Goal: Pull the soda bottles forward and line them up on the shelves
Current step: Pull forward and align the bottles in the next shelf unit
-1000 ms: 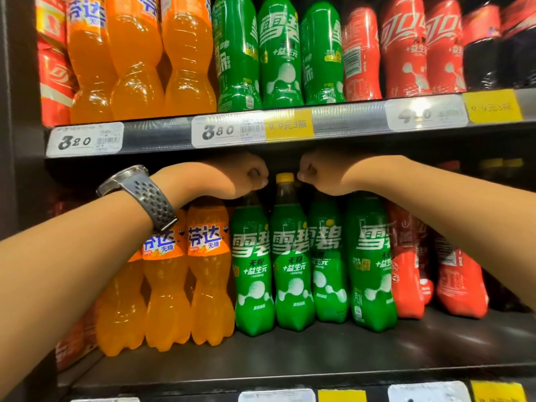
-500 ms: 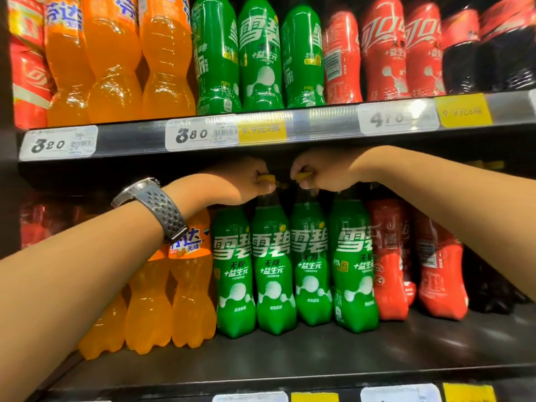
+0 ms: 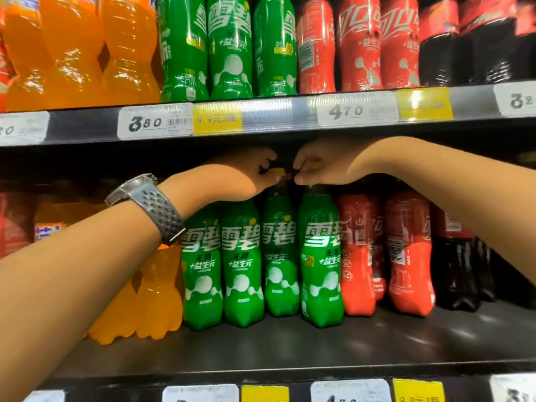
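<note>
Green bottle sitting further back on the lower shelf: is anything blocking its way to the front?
Nothing visible. The left hand grips the cap of the set-back green bottle, and the lower shelf ahead of it is bare; green neighbours stand only beside it.

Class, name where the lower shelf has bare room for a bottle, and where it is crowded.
Bare: front of the lower shelf, before the green bottles and red bottles. Crowded: their row; left hand and right hand fill the gap above.
</note>
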{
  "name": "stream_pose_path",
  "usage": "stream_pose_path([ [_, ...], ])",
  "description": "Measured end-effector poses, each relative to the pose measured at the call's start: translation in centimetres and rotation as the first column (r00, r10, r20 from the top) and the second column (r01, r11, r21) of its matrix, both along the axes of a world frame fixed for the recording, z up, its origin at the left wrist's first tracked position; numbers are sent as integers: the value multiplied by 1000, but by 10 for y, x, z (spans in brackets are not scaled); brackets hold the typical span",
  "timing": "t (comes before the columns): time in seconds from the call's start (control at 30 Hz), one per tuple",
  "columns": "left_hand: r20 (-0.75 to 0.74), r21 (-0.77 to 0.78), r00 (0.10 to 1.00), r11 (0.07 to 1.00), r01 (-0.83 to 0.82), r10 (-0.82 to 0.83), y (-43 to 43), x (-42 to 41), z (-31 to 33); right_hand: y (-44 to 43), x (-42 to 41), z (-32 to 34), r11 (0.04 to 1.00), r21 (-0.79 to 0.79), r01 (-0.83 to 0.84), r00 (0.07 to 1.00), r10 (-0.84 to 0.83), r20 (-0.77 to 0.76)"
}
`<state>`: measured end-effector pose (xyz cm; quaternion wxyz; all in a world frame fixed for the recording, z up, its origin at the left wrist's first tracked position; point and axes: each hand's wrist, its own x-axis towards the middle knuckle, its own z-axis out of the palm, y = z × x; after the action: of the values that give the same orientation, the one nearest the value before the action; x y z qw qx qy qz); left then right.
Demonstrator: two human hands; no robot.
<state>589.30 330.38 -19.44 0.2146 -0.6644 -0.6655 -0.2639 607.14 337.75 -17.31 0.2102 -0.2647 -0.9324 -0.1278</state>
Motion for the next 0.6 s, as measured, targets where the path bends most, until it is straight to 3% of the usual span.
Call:
stream_pose_path([
  [0.23,-179,-16,977,993,-117,112,17,20,6,6,13,-3,999,38,6,1000,-6,8],
  [0.6,-142,25,988,998,57,-53,20,3,6,1,10,-3,997,44,70,998,-69,-13],
])
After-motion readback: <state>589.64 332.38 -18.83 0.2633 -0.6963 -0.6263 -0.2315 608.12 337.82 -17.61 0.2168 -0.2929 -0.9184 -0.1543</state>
